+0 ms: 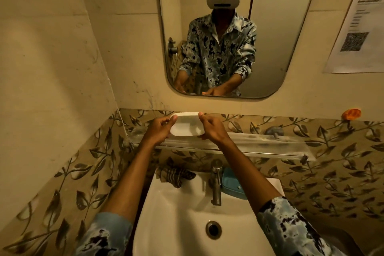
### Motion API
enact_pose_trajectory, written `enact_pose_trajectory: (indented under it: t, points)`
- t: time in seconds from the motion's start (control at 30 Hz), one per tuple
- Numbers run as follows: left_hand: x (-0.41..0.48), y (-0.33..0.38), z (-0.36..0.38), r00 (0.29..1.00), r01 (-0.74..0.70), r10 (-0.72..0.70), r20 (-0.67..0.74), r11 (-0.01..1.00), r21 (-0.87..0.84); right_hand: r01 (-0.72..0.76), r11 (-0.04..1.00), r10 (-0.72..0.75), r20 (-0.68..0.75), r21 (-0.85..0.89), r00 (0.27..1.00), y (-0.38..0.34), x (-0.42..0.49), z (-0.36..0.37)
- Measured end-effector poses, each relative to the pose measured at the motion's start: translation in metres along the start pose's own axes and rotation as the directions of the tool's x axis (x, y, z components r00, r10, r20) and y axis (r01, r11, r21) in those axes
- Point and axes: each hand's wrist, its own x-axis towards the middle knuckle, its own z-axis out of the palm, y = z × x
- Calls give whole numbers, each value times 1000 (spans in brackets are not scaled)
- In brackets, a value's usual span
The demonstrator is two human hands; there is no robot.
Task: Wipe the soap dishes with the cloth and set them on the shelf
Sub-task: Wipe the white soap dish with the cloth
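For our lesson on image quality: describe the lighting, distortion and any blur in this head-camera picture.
Head view: dim, warm yellow light throughout; wide-angle lens bends the glass shelf and mirror edges; the white soap dish, held by the left hand and right hand, looks slightly overexposed; text on the wall notice is too blurred to read.

The wall notice's [353,18] print is too blurred to read.

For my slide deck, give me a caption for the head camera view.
Both hands, left hand and right hand, hold a white soap dish at the glass shelf above the sink.
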Motion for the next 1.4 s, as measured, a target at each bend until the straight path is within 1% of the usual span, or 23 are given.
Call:
enact_pose_trajectory:
  t: [0.13, 0.27, 0.43, 0.57, 0.7, 0.93, 1.07, 1.13, 1.2, 1.23, 1.27, 1.3, 1.37, 1.4]
  points:
    - [14, -13, -6, 997, 40, -34, -70, 996, 84, -103, 992, 106, 33, -66, 994, -3, 11, 15]
    - [24, -24, -8, 991, 98, -87, -102, 988, 118, -178, 977, 178, -10, -117, 984, 0, 22, 24]
    - [36, -34, -13, 984, 109, -87, -155, 983, 145, -222, 965, 216, -58, -140, 975, 5, 31, 32]
    - [40, -38, -16, 980, 95, -57, -188, 976, 195, -228, 964, 214, -104, -140, 971, 12, 35, 40]
    - [41, -41, -16, 984, 82, -31, -175, 953, 291, -217, 963, 192, -160, -158, 968, 17, 38, 45]
    - [39, -36, -17, 984, 96, -30, -177, 921, 377, -214, 956, 181, -173, -201, 968, 20, 39, 45]
    - [36, -30, -16, 977, 146, -64, -205, 899, 413, -193, 954, 154, -179, -227, 972, 17, 37, 41]
    - [31, -21, -18, 965, 170, -67, -254, 895, 412, -147, 964, 99, -211, -223, 972, 13, 32, 35]
    - [19, -10, -25, 941, 158, -30, -338, 920, 358, -31, 987, -13, -271, -157, 962, 8, 20, 23]
    - [11, -6, -28, 920, 127, 8, -392, 939, 319, 49, 992, -84, -312, -118, 947, 7, 11, 14]
    - [1, -2, -30, 892, 77, 65, -446, 953, 292, 140, 986, -163, -363, -87, 918, 6, 0, 6]
    - [-10, 0, -29, 858, 10, 133, -495, 961, 276, 229, 971, -235, -428, -66, 873, 9, -13, -3]
    - [-37, 0, -17, 774, -159, 277, -569, 955, 250, 362, 931, -327, -575, -57, 750, 23, -39, -18]
    - [-53, -3, -6, 737, -240, 339, -585, 940, 242, 401, 913, -357, -630, -78, 690, 34, -52, -22]
